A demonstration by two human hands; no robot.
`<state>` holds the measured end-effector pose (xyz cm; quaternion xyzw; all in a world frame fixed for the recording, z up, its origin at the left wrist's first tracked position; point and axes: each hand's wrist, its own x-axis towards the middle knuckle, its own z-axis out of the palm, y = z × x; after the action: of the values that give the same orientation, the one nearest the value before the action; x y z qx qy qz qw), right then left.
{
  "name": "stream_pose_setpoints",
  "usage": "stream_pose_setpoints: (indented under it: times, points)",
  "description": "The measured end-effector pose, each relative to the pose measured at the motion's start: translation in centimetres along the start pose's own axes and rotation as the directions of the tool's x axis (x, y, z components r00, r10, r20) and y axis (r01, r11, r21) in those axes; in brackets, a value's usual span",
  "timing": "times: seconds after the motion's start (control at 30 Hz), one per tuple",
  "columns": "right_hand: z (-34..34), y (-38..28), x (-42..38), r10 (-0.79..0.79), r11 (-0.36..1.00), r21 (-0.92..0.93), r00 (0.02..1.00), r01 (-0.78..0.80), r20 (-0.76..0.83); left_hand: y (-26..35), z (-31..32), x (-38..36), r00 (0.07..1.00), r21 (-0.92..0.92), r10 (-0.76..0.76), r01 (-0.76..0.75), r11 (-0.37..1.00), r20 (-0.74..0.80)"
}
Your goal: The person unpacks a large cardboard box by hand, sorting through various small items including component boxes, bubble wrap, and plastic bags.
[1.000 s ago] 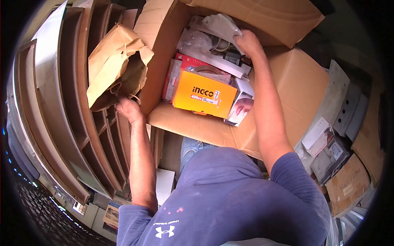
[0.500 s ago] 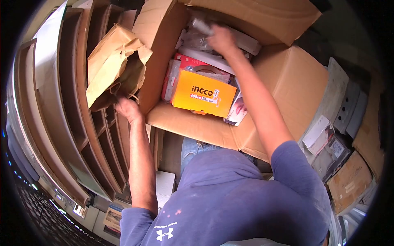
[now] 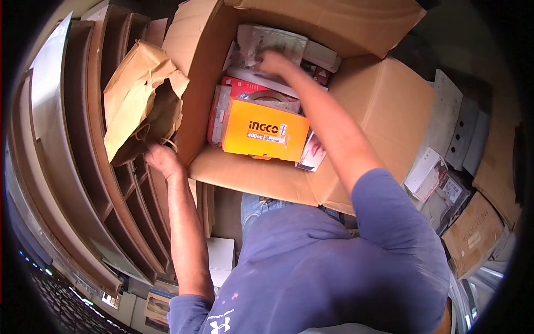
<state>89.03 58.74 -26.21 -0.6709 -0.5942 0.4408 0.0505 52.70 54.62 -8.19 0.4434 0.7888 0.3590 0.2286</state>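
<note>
My left hand [image 3: 163,160] is closed on the lower rim of a crumpled brown paper bag [image 3: 127,103], near its twisted handle. The bag's mouth gapes toward the carton; what lies inside is dark. My right hand [image 3: 272,62] reaches deep into a large cardboard carton [image 3: 378,106]. Its fingers curl at the edge of a clear plastic package [image 3: 281,40] near the carton's far wall; the fingertips are partly hidden. Below my right forearm lies an orange INGCO spray gun box [image 3: 266,131]. A red box [image 3: 239,85] and a round metallic ring [image 3: 270,96] are behind it.
Brown shelving [image 3: 103,111] with several compartments stands close on the left. To the right are a white box [image 3: 425,173] and a small brown carton [image 3: 473,234]. The carton's raised flap [image 3: 345,22] stands behind my right hand. A white panel [image 3: 221,256] is low beside my left forearm.
My right hand has moved left and slightly down inside the carton. A plastic package now shows flat behind it, where a blurred whitish thing was at the fingers. My left hand keeps the bag.
</note>
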Motion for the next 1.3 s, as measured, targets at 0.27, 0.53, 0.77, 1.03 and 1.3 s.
stream_pose_setpoints:
  times: [0.27, 0.53, 0.77, 1.03, 1.3]
  points:
    - [-3.3, -2.9, -10.8, 0.058, 0.979, 0.189, 0.991, -0.08, 0.119, 1.2, 0.1, -0.6, 0.998, 0.035, 0.057, -0.057, 0.998, -0.026]
    - [-1.2, -7.3, -17.6, -0.041, 0.954, 0.293, 0.941, -0.063, 0.336, -0.8, 0.4, 0.4, 0.999, 0.0, -0.051, 0.051, 0.999, 0.006]
    - [-0.5, -5.6, -15.9, 0.018, 0.751, 0.578, 0.885, -0.32, 0.466, 1.3, 0.3, -0.3, 0.996, -0.038, -0.09, 0.089, 0.995, -0.027]
    - [2.7, -11.3, -18.6, -0.071, 0.937, 0.349, 0.959, -0.03, 0.273, 0.8, 0.4, 0.2, 1.0, -0.052, -0.006, 0.005, 0.999, -0.005]
    - [2.9, -9.0, -17.3, 0.006, 0.89, 0.434, 0.956, -0.139, 0.292, 2.5, 0.7, -0.5, 0.999, -0.029, -0.029, 0.028, 0.999, -0.021]
